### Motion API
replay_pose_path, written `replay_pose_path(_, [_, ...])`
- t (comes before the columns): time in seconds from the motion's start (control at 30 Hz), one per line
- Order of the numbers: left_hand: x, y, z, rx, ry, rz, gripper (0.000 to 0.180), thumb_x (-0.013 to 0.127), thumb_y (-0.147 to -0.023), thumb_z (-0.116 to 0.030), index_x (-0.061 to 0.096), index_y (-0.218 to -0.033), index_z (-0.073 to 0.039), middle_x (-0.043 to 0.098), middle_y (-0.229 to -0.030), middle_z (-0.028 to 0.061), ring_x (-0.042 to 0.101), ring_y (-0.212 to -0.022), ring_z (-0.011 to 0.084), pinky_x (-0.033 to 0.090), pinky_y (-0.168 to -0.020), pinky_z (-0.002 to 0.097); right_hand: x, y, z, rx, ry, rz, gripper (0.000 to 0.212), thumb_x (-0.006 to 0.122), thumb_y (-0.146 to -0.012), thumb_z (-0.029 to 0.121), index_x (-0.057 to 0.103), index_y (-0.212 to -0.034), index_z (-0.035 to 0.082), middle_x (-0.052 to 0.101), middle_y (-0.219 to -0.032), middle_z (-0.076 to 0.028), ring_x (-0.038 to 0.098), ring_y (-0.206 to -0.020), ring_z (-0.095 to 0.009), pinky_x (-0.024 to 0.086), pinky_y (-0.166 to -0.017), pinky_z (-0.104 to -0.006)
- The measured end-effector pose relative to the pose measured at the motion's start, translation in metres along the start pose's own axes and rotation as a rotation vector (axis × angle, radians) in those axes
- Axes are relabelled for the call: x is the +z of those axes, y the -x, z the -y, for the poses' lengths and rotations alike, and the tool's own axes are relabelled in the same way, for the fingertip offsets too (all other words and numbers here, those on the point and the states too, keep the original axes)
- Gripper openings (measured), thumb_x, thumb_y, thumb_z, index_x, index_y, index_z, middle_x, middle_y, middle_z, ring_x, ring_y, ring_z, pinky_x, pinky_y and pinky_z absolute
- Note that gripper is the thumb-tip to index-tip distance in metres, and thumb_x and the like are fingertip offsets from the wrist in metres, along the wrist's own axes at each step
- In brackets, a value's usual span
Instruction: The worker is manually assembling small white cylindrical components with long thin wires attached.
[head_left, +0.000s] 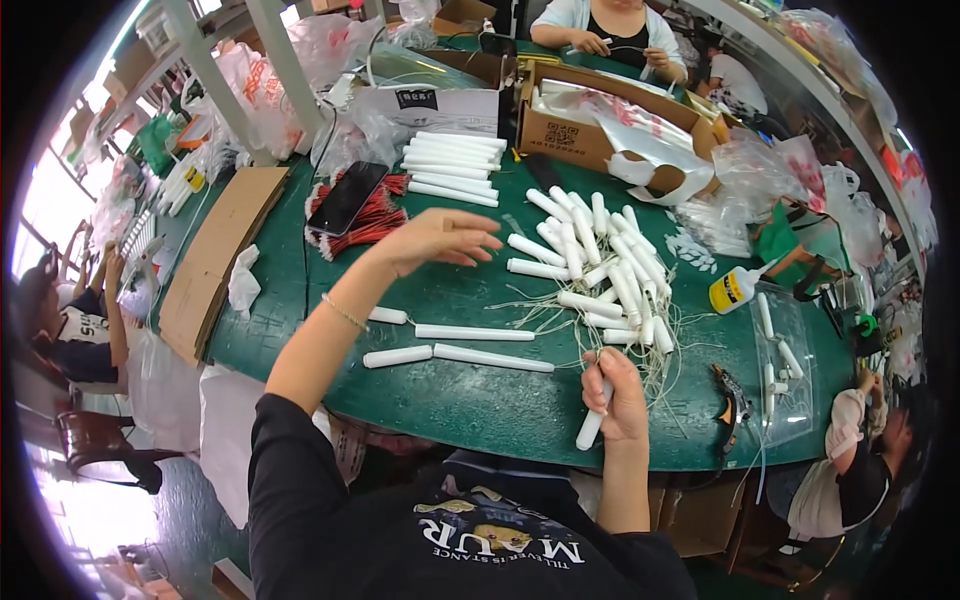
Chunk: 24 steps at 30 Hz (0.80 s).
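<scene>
Hovering left hand [440,240] with fingers spread, holding nothing, above the green surface [470,400] near red wires [375,215] | loose white tubes [470,345] lie below it | heap of tubes [600,260] with thin threads mid-surface | right hand [618,392], grip closed around one white tube [592,425] at the near edge; looks light, stiff, smooth, best held mid-length | glue bottle [735,288] far right.

Bare green table [470,385] lies open between both arms; ahead, a heap of white tubes [600,260] and tangled strings [560,315] blocks the right.
</scene>
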<state>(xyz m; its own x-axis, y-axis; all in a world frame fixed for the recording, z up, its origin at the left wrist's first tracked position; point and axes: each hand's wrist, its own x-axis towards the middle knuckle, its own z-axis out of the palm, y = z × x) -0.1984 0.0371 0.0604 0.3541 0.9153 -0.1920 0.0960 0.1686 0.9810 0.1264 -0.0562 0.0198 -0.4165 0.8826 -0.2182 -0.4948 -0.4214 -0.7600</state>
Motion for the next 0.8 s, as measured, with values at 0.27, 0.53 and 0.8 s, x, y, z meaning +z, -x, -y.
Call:
replay_pose_path(0.27, [-0.058,-0.073,0.057,0.622,-1.37,-0.591,0.022,0.058,-0.082,-0.012,0.062,-0.103,-0.006,0.062,-0.096,0.0134,0.059,-0.091,0.0305,0.05,-0.077,0.0355,0.003,0.001,-0.001,0.019,0.028,0.006,0.025,0.051,-0.093,0.018,0.054,-0.097,-0.006,0.045,-0.056,-0.002,0.037,-0.045,-0.006,0.028,-0.035,-0.0181])
replay_pose_path(0.53, [-0.057,-0.087,0.051,0.566,-1.836,-0.439,0.009,0.052,-0.081,-0.012,0.054,-0.087,-0.005,0.055,-0.087,0.0115,0.057,-0.086,0.027,0.048,-0.072,0.0377,0.002,0.003,0.0,0.035,-0.013,0.036,0.024,0.051,-0.093,0.016,0.055,-0.098,-0.007,0.047,-0.056,-0.004,0.037,-0.043,-0.007,0.03,-0.036,-0.0185])
replay_pose_path(0.8, [0.021,-0.034,-0.005,0.669,-0.63,-0.893,0.028,0.047,-0.095,-0.012,0.043,-0.118,0.003,0.063,-0.091,0.0144,0.064,-0.085,0.0261,0.05,-0.072,0.0331,0.006,0.005,0.004,-0.016,0.08,-0.019,0.027,0.05,-0.093,0.015,0.053,-0.107,-0.008,0.047,-0.057,-0.003,0.038,-0.043,-0.007,0.03,-0.037,-0.0188])
